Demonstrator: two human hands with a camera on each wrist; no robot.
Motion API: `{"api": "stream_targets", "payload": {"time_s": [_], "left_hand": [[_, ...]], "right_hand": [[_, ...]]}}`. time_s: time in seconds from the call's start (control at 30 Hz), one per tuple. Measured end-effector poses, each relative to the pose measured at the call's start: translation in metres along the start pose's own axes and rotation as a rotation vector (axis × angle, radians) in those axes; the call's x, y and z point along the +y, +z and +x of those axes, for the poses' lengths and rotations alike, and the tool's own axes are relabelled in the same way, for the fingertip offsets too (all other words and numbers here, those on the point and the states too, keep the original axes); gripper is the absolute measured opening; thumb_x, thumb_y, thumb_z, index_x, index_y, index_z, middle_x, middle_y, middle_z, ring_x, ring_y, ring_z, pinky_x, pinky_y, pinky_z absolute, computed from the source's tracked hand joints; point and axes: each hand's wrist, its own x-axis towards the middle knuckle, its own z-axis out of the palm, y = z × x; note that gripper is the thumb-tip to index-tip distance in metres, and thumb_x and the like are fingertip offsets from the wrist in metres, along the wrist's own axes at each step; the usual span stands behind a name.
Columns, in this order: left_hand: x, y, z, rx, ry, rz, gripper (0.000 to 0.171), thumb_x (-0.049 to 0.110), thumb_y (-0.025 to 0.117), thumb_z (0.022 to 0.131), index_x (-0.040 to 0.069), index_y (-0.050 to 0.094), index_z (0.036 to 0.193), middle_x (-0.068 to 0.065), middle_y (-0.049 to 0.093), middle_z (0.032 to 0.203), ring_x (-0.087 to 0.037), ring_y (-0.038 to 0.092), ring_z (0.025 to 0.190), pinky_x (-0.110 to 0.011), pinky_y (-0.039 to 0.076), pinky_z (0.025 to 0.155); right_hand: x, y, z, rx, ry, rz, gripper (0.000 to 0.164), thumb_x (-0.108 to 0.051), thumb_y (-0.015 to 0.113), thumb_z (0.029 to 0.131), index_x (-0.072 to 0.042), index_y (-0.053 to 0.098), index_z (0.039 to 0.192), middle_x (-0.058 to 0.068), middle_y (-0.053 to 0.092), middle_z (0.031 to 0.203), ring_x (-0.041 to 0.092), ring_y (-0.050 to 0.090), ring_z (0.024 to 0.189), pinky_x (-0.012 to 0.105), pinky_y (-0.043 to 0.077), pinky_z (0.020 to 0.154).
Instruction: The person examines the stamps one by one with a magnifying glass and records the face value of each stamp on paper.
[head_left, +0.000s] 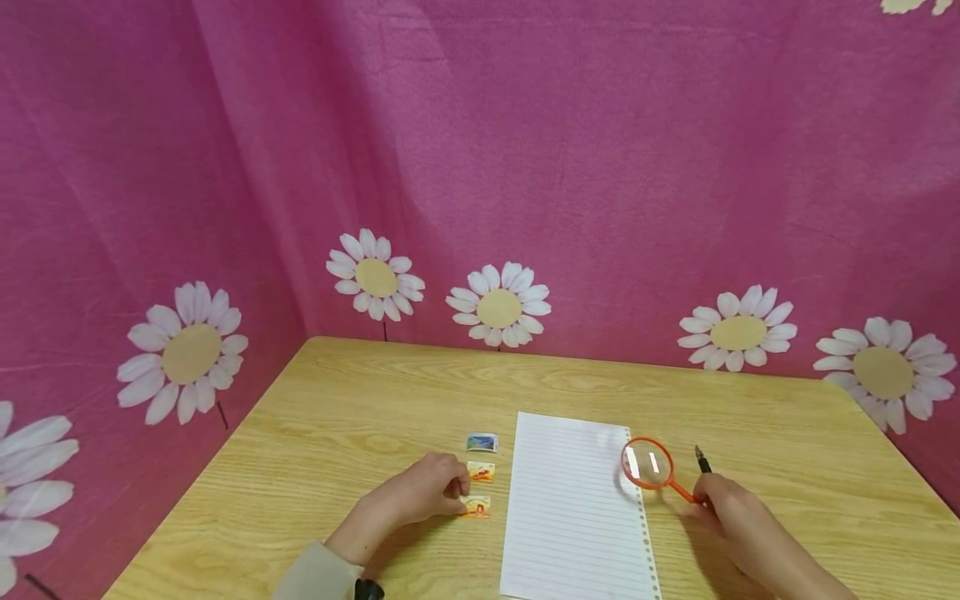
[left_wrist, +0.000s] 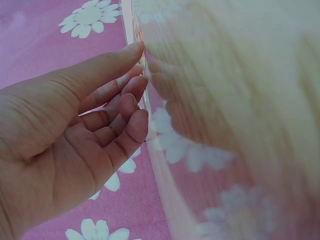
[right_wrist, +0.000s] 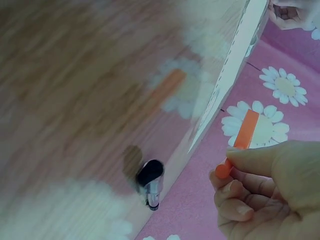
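Observation:
My right hand [head_left: 738, 525] pinches the orange handle of a magnifying glass [head_left: 647, 463] between thumb and fingers. Its round lens hangs over the right edge of a lined sheet of paper [head_left: 573, 508]. In the right wrist view, the orange handle [right_wrist: 246, 131] sticks out of the grip. On the left, my left hand [head_left: 427, 492] rests at a short column of small stamp-like cards, its fingertips at the left edges of the middle card [head_left: 481, 472] and the lowest card [head_left: 477, 506]. A blue card [head_left: 482, 442] lies above them. The left fingers are loosely bent.
A black pen [head_left: 702, 460] with a metal tip is just beyond the right hand, partly hidden by it. All this is on a light wooden table [head_left: 390, 392]. Pink cloth [head_left: 570, 167] with daisies hangs behind the table and along its left side.

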Motion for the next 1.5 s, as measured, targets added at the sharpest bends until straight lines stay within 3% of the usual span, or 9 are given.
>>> {"api": "stream_targets", "payload": {"time_s": [0.2, 0.5, 0.7, 0.87, 1.23, 1.3, 1.37, 1.4, 1.5], "left_hand": [[0.000, 0.000, -0.002, 0.002, 0.000, 0.008, 0.012, 0.010, 0.077, 0.083, 0.007, 0.065, 0.085, 0.000, 0.059, 0.080, -0.004, 0.044, 0.070, -0.017, 0.041, 0.066], [-0.003, 0.001, -0.001, -0.006, -0.019, 0.002, 0.012, 0.010, 0.077, 0.083, 0.009, 0.065, 0.085, 0.002, 0.057, 0.079, -0.002, 0.043, 0.070, -0.017, 0.041, 0.065], [-0.002, 0.002, -0.002, -0.004, -0.031, -0.013, 0.012, 0.010, 0.077, 0.083, 0.009, 0.065, 0.084, 0.003, 0.057, 0.078, -0.002, 0.043, 0.069, -0.018, 0.041, 0.065], [-0.002, 0.002, -0.002, -0.010, -0.052, -0.033, 0.012, 0.010, 0.076, 0.083, 0.010, 0.064, 0.084, 0.003, 0.056, 0.078, -0.002, 0.043, 0.069, -0.018, 0.040, 0.065], [-0.004, 0.004, -0.001, -0.013, -0.064, -0.047, 0.012, 0.010, 0.076, 0.084, 0.009, 0.064, 0.084, 0.003, 0.055, 0.077, -0.002, 0.043, 0.069, -0.018, 0.040, 0.064], [-0.004, 0.004, -0.001, -0.011, -0.067, -0.043, 0.012, 0.010, 0.076, 0.084, 0.009, 0.064, 0.084, 0.004, 0.054, 0.077, -0.002, 0.043, 0.069, -0.018, 0.040, 0.065], [-0.005, 0.004, 0.000, -0.011, -0.069, -0.044, 0.012, 0.010, 0.076, 0.084, 0.009, 0.064, 0.084, 0.004, 0.054, 0.076, -0.003, 0.043, 0.069, -0.018, 0.039, 0.065], [-0.005, 0.004, 0.001, -0.011, -0.068, -0.043, 0.012, 0.010, 0.076, 0.083, 0.009, 0.064, 0.084, 0.003, 0.054, 0.076, -0.003, 0.043, 0.069, -0.018, 0.039, 0.065], [-0.005, 0.003, 0.002, -0.012, -0.071, -0.049, 0.012, 0.010, 0.076, 0.084, 0.009, 0.064, 0.084, 0.003, 0.053, 0.076, -0.003, 0.042, 0.069, -0.019, 0.039, 0.065]], "right_hand": [[-0.006, 0.001, 0.001, -0.006, -0.012, 0.039, 0.025, 0.006, 0.072, 0.076, -0.013, 0.056, 0.079, -0.012, 0.045, 0.071, -0.003, 0.037, 0.066, 0.020, 0.039, 0.059], [-0.014, 0.009, 0.003, 0.104, -0.138, 0.139, 0.033, 0.007, 0.074, 0.072, -0.019, 0.053, 0.075, -0.021, 0.039, 0.069, -0.008, 0.033, 0.066, 0.010, 0.029, 0.060], [-0.020, 0.013, 0.005, 0.139, -0.229, 0.107, 0.040, 0.014, 0.070, 0.067, -0.019, 0.050, 0.074, -0.021, 0.036, 0.071, -0.007, 0.033, 0.068, 0.008, 0.025, 0.063], [-0.024, 0.016, 0.007, 0.132, -0.244, 0.105, 0.040, 0.015, 0.069, 0.068, -0.019, 0.049, 0.074, -0.020, 0.035, 0.073, -0.006, 0.033, 0.070, 0.008, 0.024, 0.065], [-0.033, 0.023, 0.013, 0.213, -0.369, 0.069, 0.040, 0.010, 0.078, 0.060, -0.016, 0.053, 0.079, -0.015, 0.048, 0.076, -0.004, 0.041, 0.072, 0.010, 0.034, 0.063], [-0.034, 0.024, 0.014, 0.219, -0.388, 0.050, 0.032, 0.004, 0.078, 0.071, -0.016, 0.054, 0.080, -0.013, 0.050, 0.078, -0.002, 0.043, 0.072, 0.011, 0.036, 0.062], [-0.035, 0.025, 0.015, 0.222, -0.406, 0.051, 0.030, 0.001, 0.079, 0.072, -0.015, 0.055, 0.080, -0.012, 0.052, 0.078, 0.000, 0.045, 0.071, 0.012, 0.037, 0.062], [-0.036, 0.025, 0.016, 0.221, -0.419, 0.050, 0.023, -0.005, 0.076, 0.081, -0.015, 0.055, 0.080, -0.011, 0.052, 0.078, 0.001, 0.046, 0.072, 0.012, 0.038, 0.062], [-0.039, 0.026, 0.019, 0.206, -0.433, 0.059, 0.017, -0.015, 0.067, 0.092, -0.014, 0.055, 0.080, -0.011, 0.053, 0.079, 0.001, 0.046, 0.073, 0.011, 0.038, 0.063]]}}
